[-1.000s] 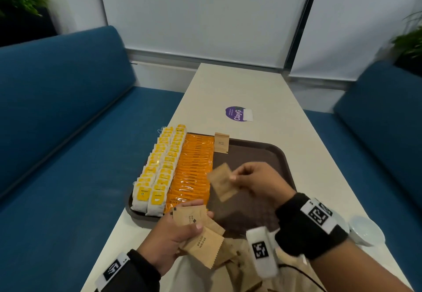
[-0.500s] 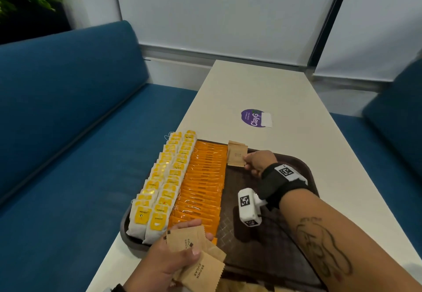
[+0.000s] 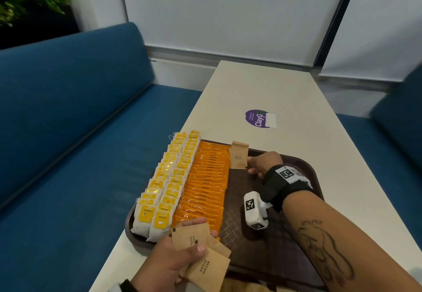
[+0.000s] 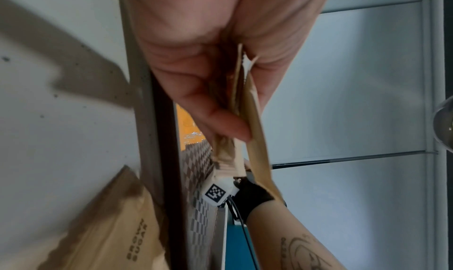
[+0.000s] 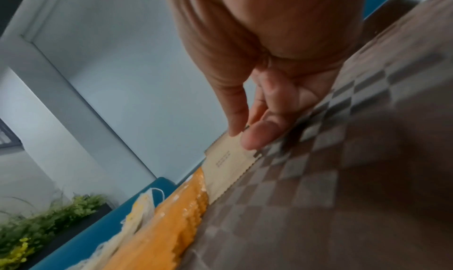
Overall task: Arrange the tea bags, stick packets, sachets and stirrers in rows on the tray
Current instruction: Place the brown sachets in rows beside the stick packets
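Right hand (image 3: 262,164) pinching sachet (image 3: 238,158) on tray (image 3: 237,191), left hand (image 3: 169,264) gripping spare sachets (image 3: 206,269)

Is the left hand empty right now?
No, the left hand grips several brown sugar sachets, fanned out between thumb and fingers.

I carried the brown sugar sachet (image 3: 238,158) from mid-air above the middle of the tray (image 3: 237,200) to its far end. I laid it beside the orange stick packets (image 3: 207,184), overlapping the sachet already there. My right hand (image 3: 262,164) ended low, fingertips (image 5: 255,136) pinching the sachet's edge.
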